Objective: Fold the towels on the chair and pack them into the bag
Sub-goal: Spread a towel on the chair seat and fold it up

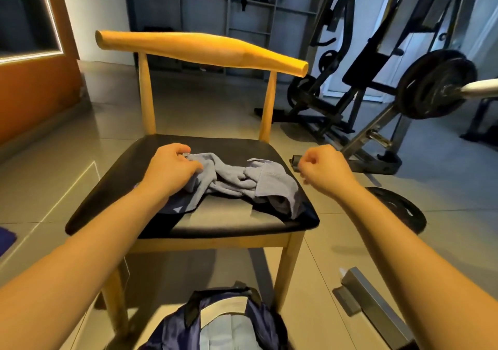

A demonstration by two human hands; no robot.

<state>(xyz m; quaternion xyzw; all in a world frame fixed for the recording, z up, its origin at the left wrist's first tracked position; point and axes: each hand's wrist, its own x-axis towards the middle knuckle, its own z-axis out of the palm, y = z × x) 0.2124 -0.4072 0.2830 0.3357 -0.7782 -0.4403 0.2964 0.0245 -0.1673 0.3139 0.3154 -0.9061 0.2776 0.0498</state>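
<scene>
Progress looks early, by our reading: the grey-blue towel [237,177] lies in a twisted, rumpled heap across the middle and right of the black seat [223,223] of the chair [199,49], with no fold in it that we can make out. Our left hand [172,166] rests on its left end, fingers curled into the cloth and gripping it. Our right hand [323,166] hangs in the air off the seat's right edge, apart from the towel, curled into a loose fist with nothing in it that we can see. Under the towel a navy cloth [172,209] with a small pale triangle shows at the near left; whether it is a second towel we cannot tell. The bag [265,320] sits on the floor just in front of the chair, mouth open, and something pale blue with a cream band lies inside, possibly a towel already packed, though we cannot be sure. What is left, as we judge it, is spreading, folding and packing this one at least. The towel looks soft, finely ribbed, with a flat hemmed edge turned up at the right; the seat is smooth, faintly glossy padding on a pale wooden frame with a rounded back rail; the bag's fabric looks thin and shiny.
</scene>
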